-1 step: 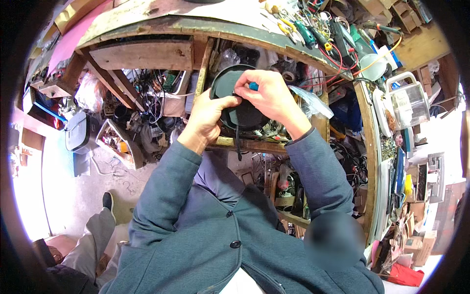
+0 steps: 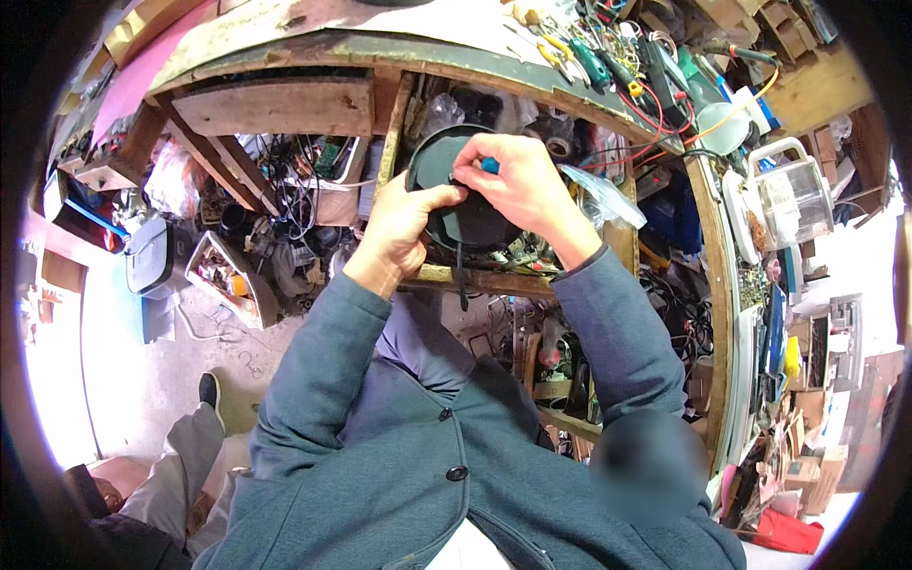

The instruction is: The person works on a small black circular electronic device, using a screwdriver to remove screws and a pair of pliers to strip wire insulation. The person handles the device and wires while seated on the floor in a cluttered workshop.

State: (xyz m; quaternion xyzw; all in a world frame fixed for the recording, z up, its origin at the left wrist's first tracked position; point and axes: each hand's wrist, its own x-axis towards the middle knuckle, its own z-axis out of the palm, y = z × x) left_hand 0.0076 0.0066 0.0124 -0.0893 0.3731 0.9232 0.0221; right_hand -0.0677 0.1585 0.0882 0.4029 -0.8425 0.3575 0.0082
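Observation:
A round, dark, shallow appliance part (image 2: 467,224) with a raised rim is held up in front of me, above an open drawer (image 2: 446,276). My left hand (image 2: 404,226) grips its left edge, the thumb lying across the face. Over its upper right side is my right hand (image 2: 521,180), with thumb and fingers pinched together. A bit of blue handle (image 2: 490,165) shows between those fingers; it looks like a small screwdriver, though its tip is hidden. From the part's lower edge hangs a short dark cord or strap (image 2: 463,285).
Pliers and other hand tools (image 2: 570,59) lie on the workbench (image 2: 332,47) ahead. A clear plastic jug (image 2: 793,199) stands at right. On the left floor sit a box of parts (image 2: 228,280) and a grey bin (image 2: 159,256). Another person's leg (image 2: 195,446) shows lower left.
My right hand has shifted very slightly to the left over the round part. Everything else looks the same.

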